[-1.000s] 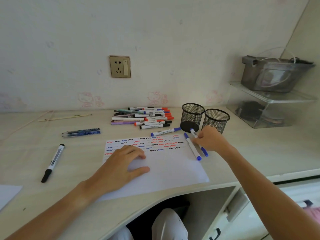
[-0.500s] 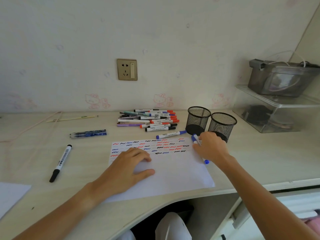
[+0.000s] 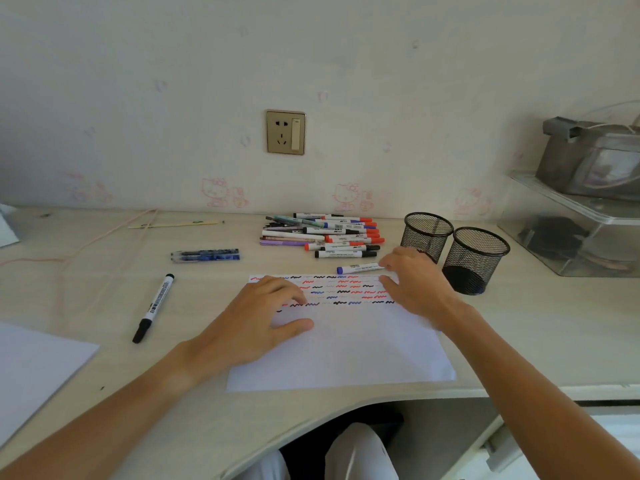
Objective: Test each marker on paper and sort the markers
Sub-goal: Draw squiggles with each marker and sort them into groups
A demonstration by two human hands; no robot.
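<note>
Left hand [image 3: 256, 320] lies flat and spread on the paper [image 3: 346, 351], holding nothing; right hand [image 3: 412, 285] has loosely open fingers touching the blue marker [image 3: 358, 269] just beyond the sheet's top edge, grip not closed as far as I can tell. Marker lies flat, long axis left-right, blue cap pointing left. Several rows of squiggles are done, but both mesh cups [image 3: 474, 258] look empty and the pile of markers [image 3: 322, 233] near the wall is unsorted, so I'd judge sorting barely started

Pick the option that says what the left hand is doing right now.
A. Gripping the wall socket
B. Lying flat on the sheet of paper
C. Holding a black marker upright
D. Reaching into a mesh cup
B: the left hand lies palm down with spread fingers on the sheet of paper, just below the rows of test squiggles, with no marker in it.
</note>
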